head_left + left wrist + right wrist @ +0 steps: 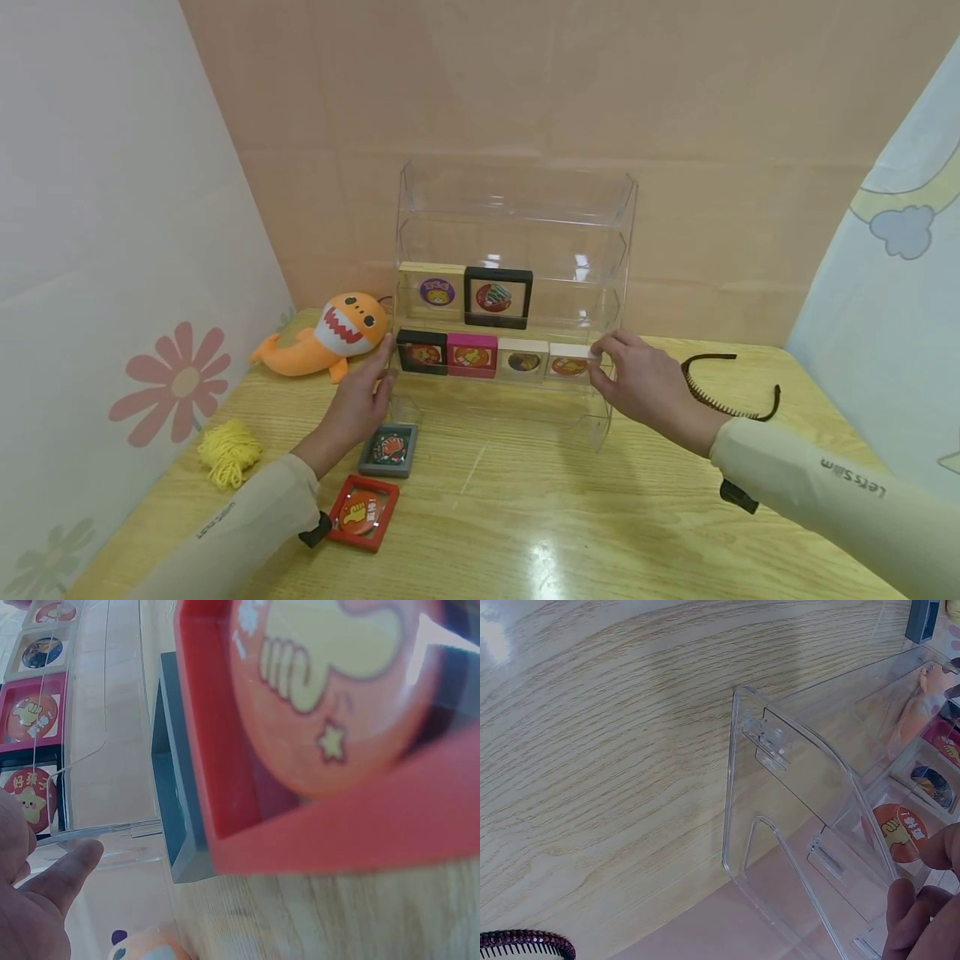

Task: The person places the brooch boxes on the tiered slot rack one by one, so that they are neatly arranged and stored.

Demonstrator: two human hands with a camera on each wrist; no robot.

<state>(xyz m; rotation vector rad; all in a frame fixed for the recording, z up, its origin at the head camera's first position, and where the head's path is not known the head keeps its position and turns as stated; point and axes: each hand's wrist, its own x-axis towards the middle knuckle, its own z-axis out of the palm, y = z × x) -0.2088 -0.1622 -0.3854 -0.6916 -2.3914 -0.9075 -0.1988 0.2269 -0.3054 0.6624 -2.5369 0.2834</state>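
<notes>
A clear display rack [517,187] of several tiers stands on the table. My left hand [356,400] holds its left side at the lower badge row, with the thumb [79,862] against the outer face. At the right side my right hand [645,379] grips the rack's edge, its fingers beside a white framed badge [570,361]. That row also holds a cream frame [522,360], a pink frame [472,356] and a black frame [422,352]. One tier up are a yellow frame [432,290] and a larger black frame [498,297]. Some fingertips are hidden.
A grey frame [387,450] and a red frame [363,512] lie on the table near my left forearm. An orange plush shark [330,337] and yellow yarn [229,452] are at the left. A dark toothed headband [720,404] lies at the right.
</notes>
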